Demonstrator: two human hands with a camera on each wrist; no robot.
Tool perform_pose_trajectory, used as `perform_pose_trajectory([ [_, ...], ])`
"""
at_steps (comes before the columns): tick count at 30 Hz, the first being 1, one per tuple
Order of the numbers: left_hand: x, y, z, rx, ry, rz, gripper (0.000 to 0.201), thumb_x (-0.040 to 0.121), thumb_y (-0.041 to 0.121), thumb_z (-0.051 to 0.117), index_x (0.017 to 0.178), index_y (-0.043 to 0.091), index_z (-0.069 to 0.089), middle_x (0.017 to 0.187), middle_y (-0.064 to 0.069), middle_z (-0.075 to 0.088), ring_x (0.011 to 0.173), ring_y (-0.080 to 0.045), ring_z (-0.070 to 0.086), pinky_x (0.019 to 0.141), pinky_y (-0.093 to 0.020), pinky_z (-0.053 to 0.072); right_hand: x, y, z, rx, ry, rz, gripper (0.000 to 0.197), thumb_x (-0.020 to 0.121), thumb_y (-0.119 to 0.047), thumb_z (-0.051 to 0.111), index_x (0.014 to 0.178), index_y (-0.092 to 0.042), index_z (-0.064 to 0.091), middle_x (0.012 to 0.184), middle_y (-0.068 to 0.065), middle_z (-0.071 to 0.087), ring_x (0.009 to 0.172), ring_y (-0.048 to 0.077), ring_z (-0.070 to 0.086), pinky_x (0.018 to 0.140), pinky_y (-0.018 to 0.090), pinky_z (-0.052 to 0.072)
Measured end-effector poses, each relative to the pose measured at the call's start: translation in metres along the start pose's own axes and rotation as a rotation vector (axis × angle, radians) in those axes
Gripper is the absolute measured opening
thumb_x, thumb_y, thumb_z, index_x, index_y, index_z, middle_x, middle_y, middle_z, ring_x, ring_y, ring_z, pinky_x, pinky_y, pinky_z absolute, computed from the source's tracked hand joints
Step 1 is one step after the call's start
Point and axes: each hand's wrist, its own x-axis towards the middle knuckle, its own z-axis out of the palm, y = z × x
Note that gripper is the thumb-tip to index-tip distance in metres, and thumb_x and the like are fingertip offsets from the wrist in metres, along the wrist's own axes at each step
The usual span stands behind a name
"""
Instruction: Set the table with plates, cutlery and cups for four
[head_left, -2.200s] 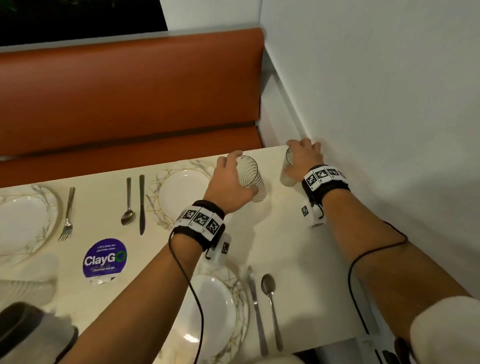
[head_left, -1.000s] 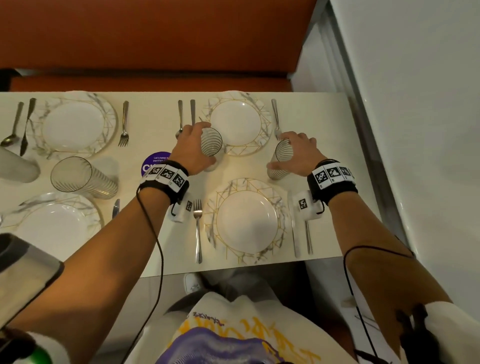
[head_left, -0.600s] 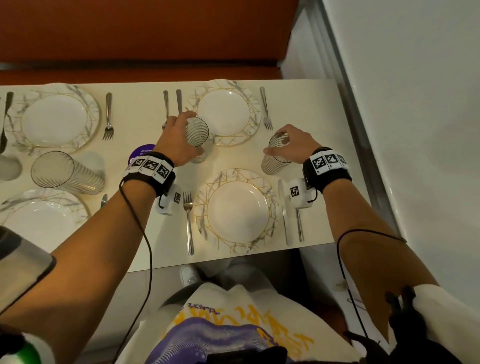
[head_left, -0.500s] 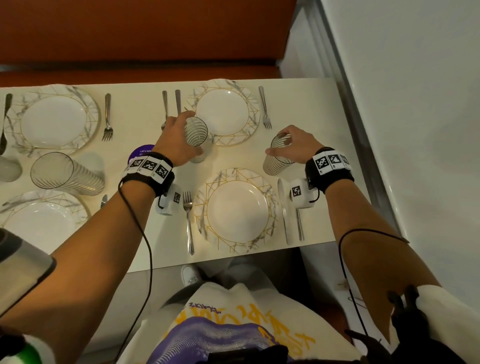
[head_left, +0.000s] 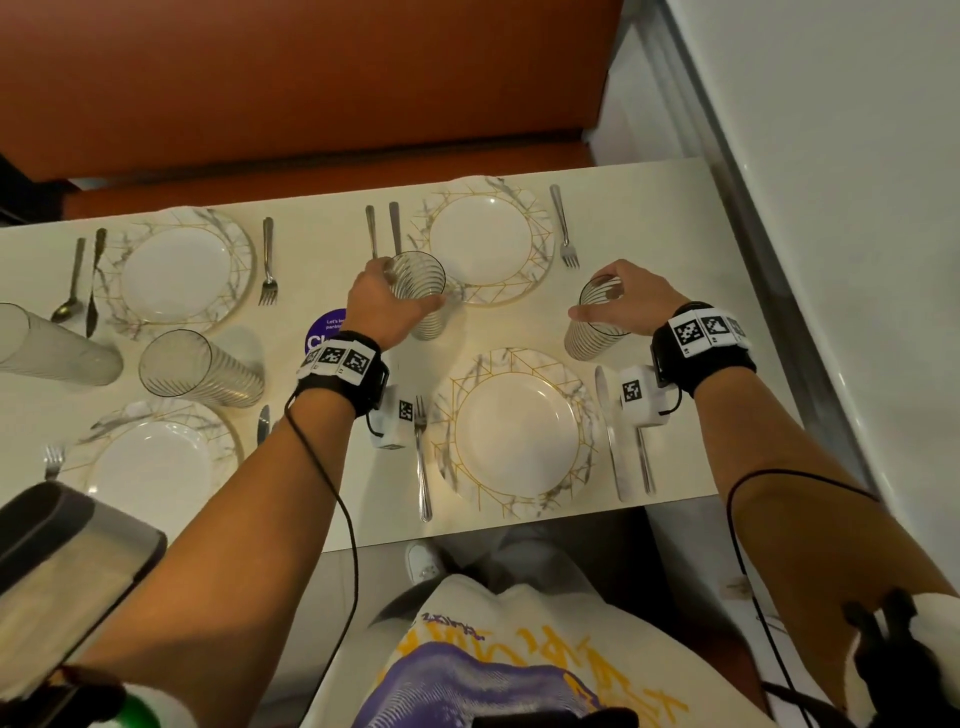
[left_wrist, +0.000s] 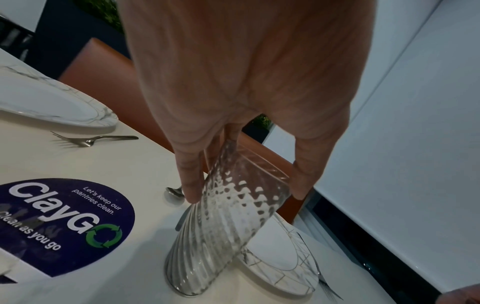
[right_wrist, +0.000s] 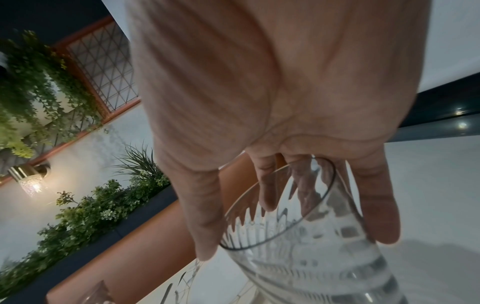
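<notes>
My left hand (head_left: 402, 292) grips a ribbed clear glass (head_left: 428, 318) near its rim, between the far right plate (head_left: 485, 241) and the purple sticker. In the left wrist view this glass (left_wrist: 226, 226) has its base on the table beside the plate's rim (left_wrist: 288, 279). My right hand (head_left: 605, 302) holds a second ribbed glass (head_left: 584, 344) by its rim, above the knife (head_left: 605, 431) of the near right plate (head_left: 517, 431). The right wrist view shows fingers (right_wrist: 205, 222) curled round that glass (right_wrist: 298, 242); its base is out of frame.
Two more glasses (head_left: 202, 370) stand left of centre between the far left plate (head_left: 176, 273) and near left plate (head_left: 150, 462). Forks, knives and spoons flank each plate. A round sticker (left_wrist: 64, 216) lies mid-table. An orange bench (head_left: 311, 78) runs behind; a white wall (head_left: 831, 156) is at right.
Both hands carried their glasses from the far corner by the wall back to the two right-hand place settings. In the last half second they have hardly moved.
</notes>
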Motion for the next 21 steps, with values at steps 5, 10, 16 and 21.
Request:
perform_pose_trajectory([
  [5,0.000,0.002,-0.002,-0.014,-0.031,-0.015,0.109,0.075,0.046,0.090,0.159,0.012,0.029,0.154,-0.010,0.048,0.136,-0.030,0.053,0.111,-0.046,0.048,-0.001,0.000,0.000,0.023,-0.013,0.008,0.087,0.072,-0.065,0.080,0.140,-0.024,0.044,0.142,0.004,0.054,0.123,0.027,0.054,0.099,0.041,0.051],
  [10,-0.009,0.004,-0.011,-0.021,-0.059,0.019,0.125,0.069,0.061,0.088,0.162,0.014,0.019,0.158,-0.011,0.042,0.142,-0.031,0.045,0.115,-0.049,0.043,-0.009,-0.005,-0.008,0.030,0.073,0.034,0.092,0.076,-0.069,0.074,0.147,-0.021,0.040,0.149,0.010,0.048,0.135,0.032,0.048,0.109,0.047,0.044],
  [16,-0.034,-0.027,-0.040,-0.086,0.004,0.040,0.114,0.077,0.065,0.080,0.162,0.018,0.021,0.162,-0.010,0.036,0.145,-0.029,0.043,0.117,-0.051,0.042,-0.037,-0.041,-0.003,-0.092,0.363,-0.138,0.050,0.084,-0.053,0.069,0.126,-0.025,0.062,0.131,0.011,0.054,0.131,0.035,0.041,0.100,0.042,0.037],
  [21,-0.057,-0.068,-0.070,-0.075,0.062,0.054,0.081,0.092,0.048,0.073,0.155,0.013,0.036,0.152,-0.014,0.048,0.133,-0.030,0.054,0.111,-0.047,0.048,-0.077,-0.079,0.035,0.075,0.554,-0.311,0.020,0.090,-0.030,0.069,0.109,-0.023,0.070,0.111,0.000,0.064,0.101,0.020,0.062,0.086,0.027,0.044],
])
